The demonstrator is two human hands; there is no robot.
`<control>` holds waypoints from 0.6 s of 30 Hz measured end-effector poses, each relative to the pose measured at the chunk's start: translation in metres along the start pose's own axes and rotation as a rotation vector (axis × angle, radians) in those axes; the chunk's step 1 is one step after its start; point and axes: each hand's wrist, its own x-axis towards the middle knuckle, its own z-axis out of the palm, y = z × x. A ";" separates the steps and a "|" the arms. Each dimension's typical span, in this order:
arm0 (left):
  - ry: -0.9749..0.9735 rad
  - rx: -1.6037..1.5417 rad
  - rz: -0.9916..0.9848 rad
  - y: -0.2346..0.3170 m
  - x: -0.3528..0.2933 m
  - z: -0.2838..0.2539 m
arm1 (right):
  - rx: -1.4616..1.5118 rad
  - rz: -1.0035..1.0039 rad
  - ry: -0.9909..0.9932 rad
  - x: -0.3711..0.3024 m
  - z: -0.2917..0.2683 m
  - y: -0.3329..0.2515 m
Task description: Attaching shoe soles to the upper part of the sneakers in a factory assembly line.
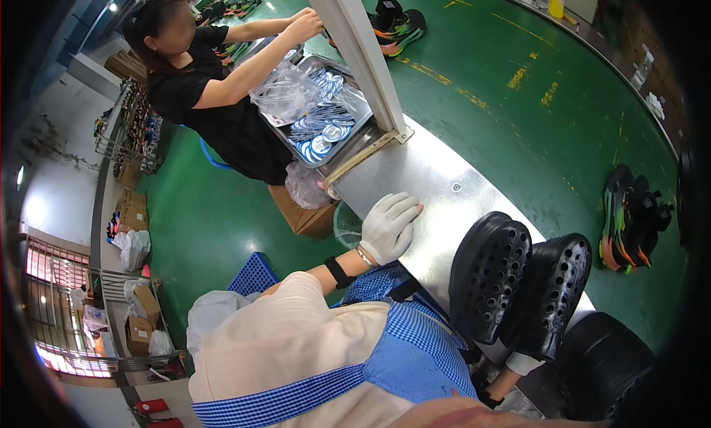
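Resting your left grip (389, 229), released, on the worktop (444, 180)
Beside your right grip (522, 363) sit black clogs (490, 280); I cannot tell whether it holds one.

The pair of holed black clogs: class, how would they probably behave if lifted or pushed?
The black clogs have a full, rounded shape, so they are probably springy rather than floppy. Their many holes suggest they may be light for their size. Their shine hints they could be slightly slippery.
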 end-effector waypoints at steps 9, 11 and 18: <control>-0.029 -0.014 -0.012 0.003 0.002 -0.002 | -0.028 -0.009 0.025 0.002 0.001 0.006; -0.033 -0.019 -0.006 0.002 0.003 0.000 | -0.069 -0.038 0.051 0.003 0.001 0.004; -0.031 -0.022 0.001 0.001 0.002 0.001 | -0.128 -0.094 0.091 0.003 0.000 -0.006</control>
